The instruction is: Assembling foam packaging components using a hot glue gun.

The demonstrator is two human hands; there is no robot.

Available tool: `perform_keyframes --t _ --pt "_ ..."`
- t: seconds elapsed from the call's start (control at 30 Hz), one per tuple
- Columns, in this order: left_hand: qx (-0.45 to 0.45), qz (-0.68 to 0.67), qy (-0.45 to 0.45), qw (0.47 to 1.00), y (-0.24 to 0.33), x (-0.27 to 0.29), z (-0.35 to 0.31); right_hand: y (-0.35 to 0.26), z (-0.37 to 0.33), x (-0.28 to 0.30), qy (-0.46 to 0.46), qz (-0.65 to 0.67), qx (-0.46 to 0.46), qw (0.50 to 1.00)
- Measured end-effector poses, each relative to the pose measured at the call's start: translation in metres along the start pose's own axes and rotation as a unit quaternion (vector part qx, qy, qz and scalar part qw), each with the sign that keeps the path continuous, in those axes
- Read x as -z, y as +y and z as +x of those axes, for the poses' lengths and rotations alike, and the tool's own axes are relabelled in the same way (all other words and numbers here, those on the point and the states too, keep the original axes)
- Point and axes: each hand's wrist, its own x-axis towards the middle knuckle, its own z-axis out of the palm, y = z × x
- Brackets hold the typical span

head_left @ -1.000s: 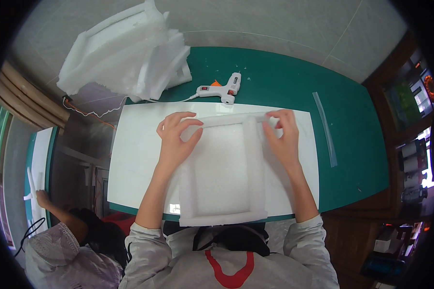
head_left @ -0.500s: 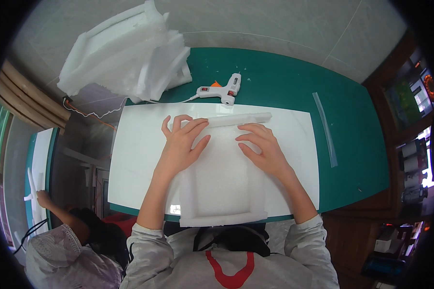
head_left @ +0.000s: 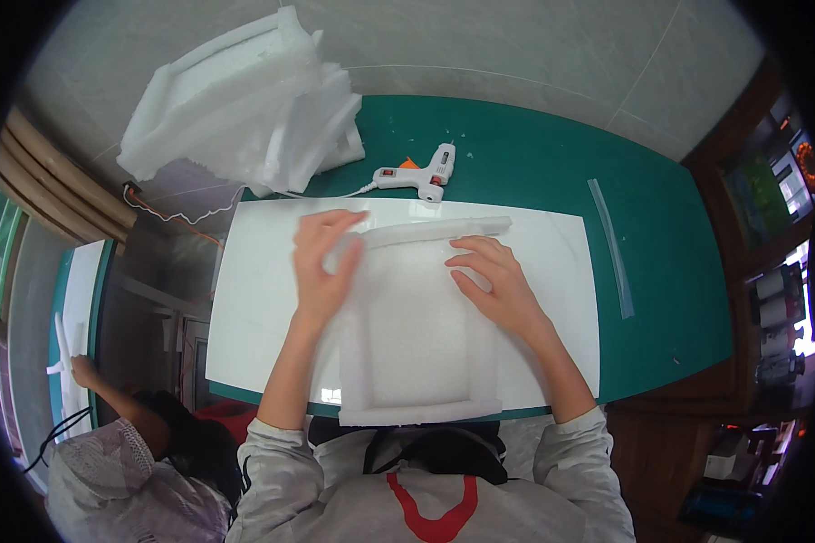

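Observation:
A white foam sheet (head_left: 418, 335) lies in front of me on a white board (head_left: 254, 299), with foam strips along its left, right and near edges. Across its far edge rests another white foam strip (head_left: 439, 229), slightly slanted. My left hand (head_left: 324, 267), blurred a little, hovers by that strip's left end with thumb and fingers apart. Just below the strip's right part is my right hand (head_left: 496, 285), its fingers loosely curved and spread, with the tips at or close to the strip. Neither hand grips anything visible.
A white glue gun (head_left: 423, 174) with a cord lies beyond the board on the green table (head_left: 534, 145). Foam pieces (head_left: 235, 109) are heaped at the far left. A clear strip (head_left: 612, 249) lies at right. At far left, another person's hand (head_left: 84, 372) works at another table.
My left hand has come off the far foam strip and moved left, its fingers spreading. My right hand stays nearly in place. The view has shifted slightly.

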Motion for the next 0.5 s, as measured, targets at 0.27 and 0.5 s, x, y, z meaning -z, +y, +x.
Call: perform_keyframes --t 0.27,0.5 --pt "0.209 -0.282 0.459 0.816 -0.071 0.089 0.025 0.002 -0.001 0.002 -0.005 0.009 -0.01 1.0" --pt "0.331 -0.469 0.28 0.77 -0.127 0.066 0.041 0.0 0.003 0.002 -0.006 0.011 -0.009 1.0"
